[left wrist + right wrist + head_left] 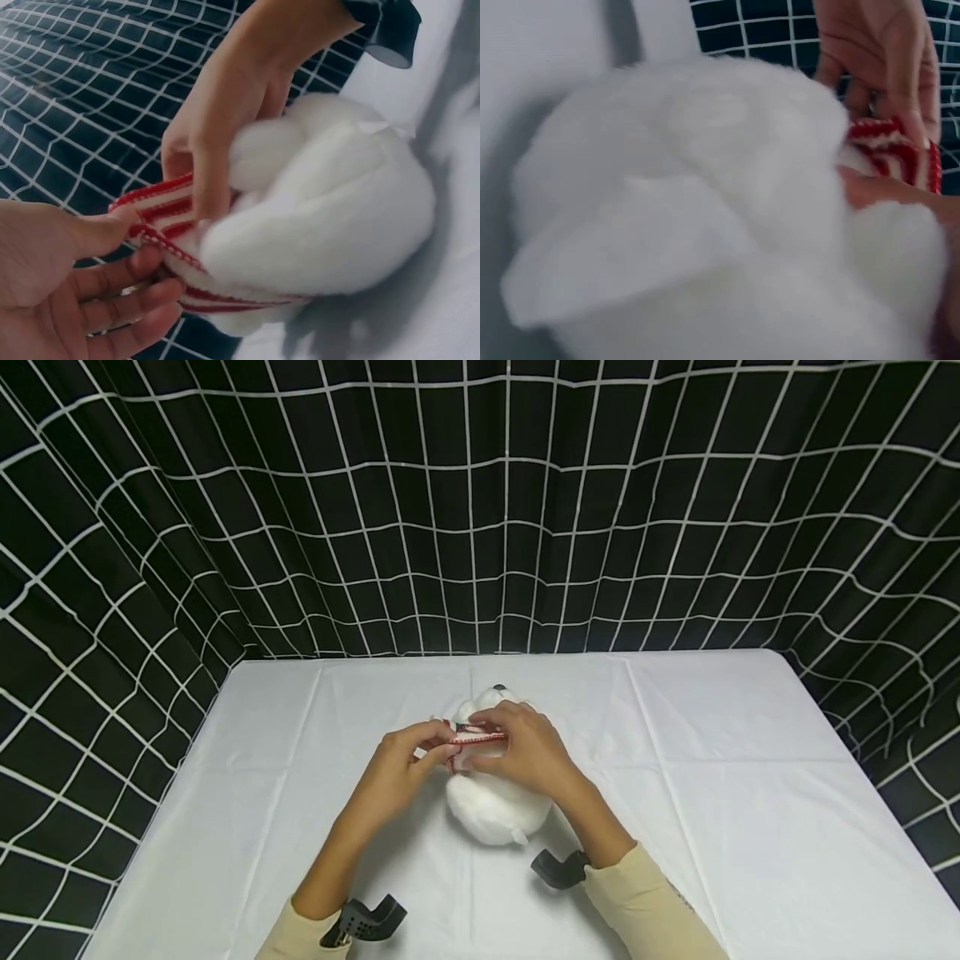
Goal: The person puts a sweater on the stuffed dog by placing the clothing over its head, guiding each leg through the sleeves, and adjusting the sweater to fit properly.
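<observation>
Pinching the striped red-and-white knit cloth (pixel 478 738), the left hand (pixel 401 766) and the right hand (pixel 534 750) are both clamped on it, close together, against the white plush toy (pixel 495 810) lying on the table (pixel 712 827)

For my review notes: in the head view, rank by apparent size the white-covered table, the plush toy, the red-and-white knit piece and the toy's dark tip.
1. White-covered table
2. Plush toy, partly hidden by hands
3. Red-and-white knit piece, also partly hidden
4. Dark tip
</observation>
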A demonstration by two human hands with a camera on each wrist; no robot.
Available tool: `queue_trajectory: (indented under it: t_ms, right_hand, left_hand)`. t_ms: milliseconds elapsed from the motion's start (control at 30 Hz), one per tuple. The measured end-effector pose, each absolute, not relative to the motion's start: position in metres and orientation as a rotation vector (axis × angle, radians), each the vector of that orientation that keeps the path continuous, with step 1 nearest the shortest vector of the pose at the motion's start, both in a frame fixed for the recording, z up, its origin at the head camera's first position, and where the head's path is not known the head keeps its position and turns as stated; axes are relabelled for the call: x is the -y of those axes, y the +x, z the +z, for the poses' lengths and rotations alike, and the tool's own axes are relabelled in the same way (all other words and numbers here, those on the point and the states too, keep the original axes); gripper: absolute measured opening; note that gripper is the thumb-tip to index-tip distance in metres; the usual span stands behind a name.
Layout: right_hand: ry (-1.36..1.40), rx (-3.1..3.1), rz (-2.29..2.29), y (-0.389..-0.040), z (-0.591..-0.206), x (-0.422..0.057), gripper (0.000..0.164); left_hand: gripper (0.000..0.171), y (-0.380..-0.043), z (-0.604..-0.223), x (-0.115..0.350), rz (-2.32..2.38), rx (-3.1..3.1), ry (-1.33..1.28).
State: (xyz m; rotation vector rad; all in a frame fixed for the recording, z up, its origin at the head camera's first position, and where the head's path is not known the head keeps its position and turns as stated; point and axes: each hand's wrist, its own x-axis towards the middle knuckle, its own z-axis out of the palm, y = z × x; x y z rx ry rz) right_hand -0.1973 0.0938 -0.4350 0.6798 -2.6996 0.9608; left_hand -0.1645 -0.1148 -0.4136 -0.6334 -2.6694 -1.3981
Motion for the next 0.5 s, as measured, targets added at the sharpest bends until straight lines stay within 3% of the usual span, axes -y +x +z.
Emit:
queue_trajectory:
  t_ms: [267, 500]
  right_hand:
    - [0.566, 2.652, 0.915, -0.198, -0.442, -0.084, 0.043]
    - [0.771, 2.692, 1.248, -0.202, -0.431, -0.101, 0.042]
  left_hand:
    - [0.006, -0.168, -0.42, 0.118, -1.352, 2.718, -0.762]
    - [0.012, -0.182, -0.422, 0.136, -1.528, 2.579, -0.381]
